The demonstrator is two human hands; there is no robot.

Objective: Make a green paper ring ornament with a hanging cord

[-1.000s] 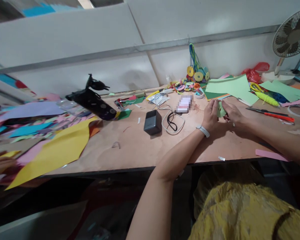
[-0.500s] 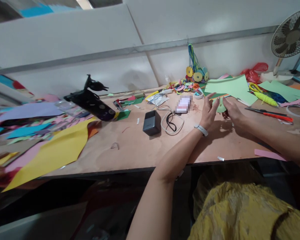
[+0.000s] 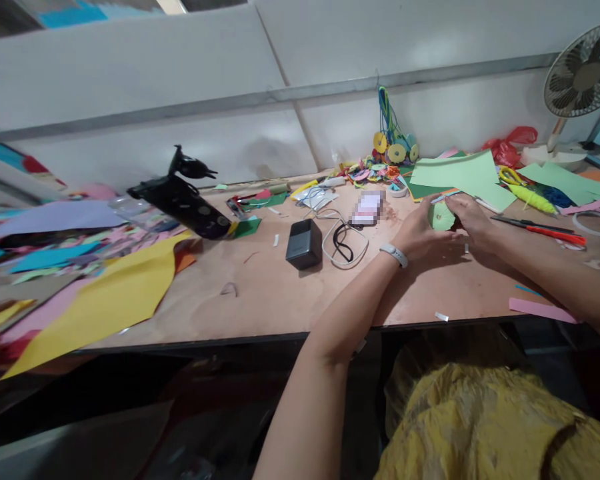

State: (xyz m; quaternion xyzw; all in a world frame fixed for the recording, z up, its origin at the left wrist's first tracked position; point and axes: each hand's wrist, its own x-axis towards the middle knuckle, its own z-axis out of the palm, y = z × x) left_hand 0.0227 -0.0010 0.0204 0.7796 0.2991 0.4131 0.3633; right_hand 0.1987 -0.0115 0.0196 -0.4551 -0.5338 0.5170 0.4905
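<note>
A small light-green paper disc (image 3: pixel 441 217) with a dark spot near its middle is held between my two hands, just above the tabletop. My left hand (image 3: pixel 416 229) curls round its left side and lower edge, and a white band circles that wrist. On the other side my right hand (image 3: pixel 473 220) grips the disc's right edge; some of its fingertips are hidden behind the disc. Right of my hands lie scissors (image 3: pixel 560 231) with orange handles. Light-green paper sheets (image 3: pixel 457 175) are spread behind the hands.
A black power bank (image 3: pixel 304 244), a white cable (image 3: pixel 363 257) and a phone (image 3: pixel 367 208) occupy the table's middle. Yellow paper (image 3: pixel 130 287) overhangs the front edge at left, near a black bottle-like object (image 3: pixel 190 207). A fan (image 3: pixel 583 73) stands far right.
The disc has turned to face me more fully. My left hand has moved slightly down and left, its fingers now curled around the disc instead of pointing up.
</note>
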